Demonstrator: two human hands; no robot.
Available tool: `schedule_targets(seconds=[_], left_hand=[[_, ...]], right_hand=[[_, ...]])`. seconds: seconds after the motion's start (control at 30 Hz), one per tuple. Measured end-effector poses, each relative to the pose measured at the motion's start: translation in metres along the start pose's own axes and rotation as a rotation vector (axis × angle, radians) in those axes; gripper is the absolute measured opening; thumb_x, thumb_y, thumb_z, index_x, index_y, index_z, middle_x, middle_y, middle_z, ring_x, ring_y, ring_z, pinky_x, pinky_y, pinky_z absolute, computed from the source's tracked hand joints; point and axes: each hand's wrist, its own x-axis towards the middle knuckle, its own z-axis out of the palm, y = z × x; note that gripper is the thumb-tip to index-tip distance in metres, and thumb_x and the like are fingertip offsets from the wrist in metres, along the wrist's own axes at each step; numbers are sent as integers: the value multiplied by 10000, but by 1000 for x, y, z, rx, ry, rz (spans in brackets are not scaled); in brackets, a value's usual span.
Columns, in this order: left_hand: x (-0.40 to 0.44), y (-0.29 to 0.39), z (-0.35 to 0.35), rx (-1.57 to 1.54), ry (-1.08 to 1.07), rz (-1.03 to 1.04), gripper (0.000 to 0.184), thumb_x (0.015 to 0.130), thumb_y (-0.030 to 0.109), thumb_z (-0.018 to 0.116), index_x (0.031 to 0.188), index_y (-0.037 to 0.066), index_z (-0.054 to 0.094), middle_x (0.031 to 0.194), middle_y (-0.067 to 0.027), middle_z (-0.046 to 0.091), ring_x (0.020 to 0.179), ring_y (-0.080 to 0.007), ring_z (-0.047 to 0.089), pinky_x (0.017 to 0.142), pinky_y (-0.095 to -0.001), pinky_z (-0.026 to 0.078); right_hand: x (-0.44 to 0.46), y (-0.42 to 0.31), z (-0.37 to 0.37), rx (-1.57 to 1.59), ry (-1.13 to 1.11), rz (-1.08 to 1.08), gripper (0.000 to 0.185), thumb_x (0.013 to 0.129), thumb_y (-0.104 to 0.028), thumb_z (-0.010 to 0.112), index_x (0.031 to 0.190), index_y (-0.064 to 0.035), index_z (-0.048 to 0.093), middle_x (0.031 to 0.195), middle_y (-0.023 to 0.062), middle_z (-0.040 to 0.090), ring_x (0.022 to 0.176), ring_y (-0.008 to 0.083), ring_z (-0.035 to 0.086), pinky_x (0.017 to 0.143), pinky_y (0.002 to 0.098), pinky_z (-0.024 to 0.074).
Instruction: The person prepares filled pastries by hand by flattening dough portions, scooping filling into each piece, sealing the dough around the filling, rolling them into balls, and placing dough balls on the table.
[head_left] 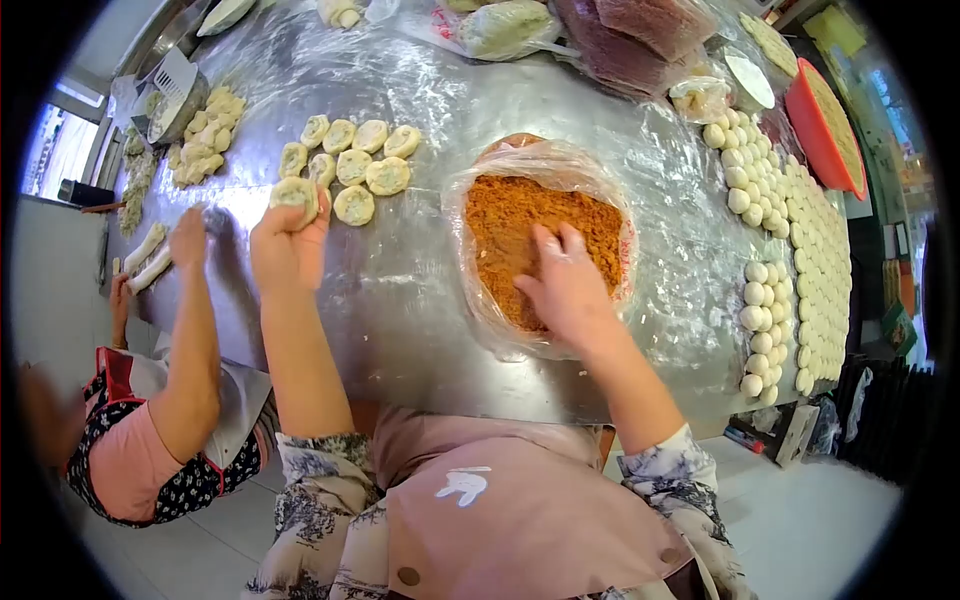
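My left hand (290, 240) is closed on a flattened round of pale dough (295, 195), held up at the near edge of a cluster of similar dough rounds (353, 167) on the table. My right hand (572, 285) rests in a bowl-shaped heap of crumbly orange-brown filling (500, 225), with thumb and fingers apart and the tips touching it. Clear plastic wrap (470, 310) surrounds the filling. Whether any filling lies under the right palm is hidden.
A metal table (400, 290) bears rows of dough balls (745, 180) and flattened pieces (820, 270) at right, near a red basin (820, 130). Plastic-wrapped bags (640, 40) lie at the back. At left, a co-worker's hand (187, 240) is near dough strips (150, 260).
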Motion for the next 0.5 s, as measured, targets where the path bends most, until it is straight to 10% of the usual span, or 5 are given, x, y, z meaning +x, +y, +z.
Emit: schedule_targets(seconds=[0.2,0.5], left_hand=[[-77,-35,64,-294,-154,-360,337,955,84,462,1243,-90,439,1169,-171,550,1028,-290,571,912,-369,504],[-108,-121,94,121,-327,-733,260,945,70,526,1198,11,514,1094,-118,562,918,-207,600,814,-275,523]], right_hand=[[-2,-2,0,59,-96,-190,407,832,-167,655,1206,-29,571,1192,246,541,1094,402,541,924,454,458],[5,39,-22,-41,-105,-146,164,832,-118,605,977,-58,651,897,204,612,844,377,619,748,456,506]])
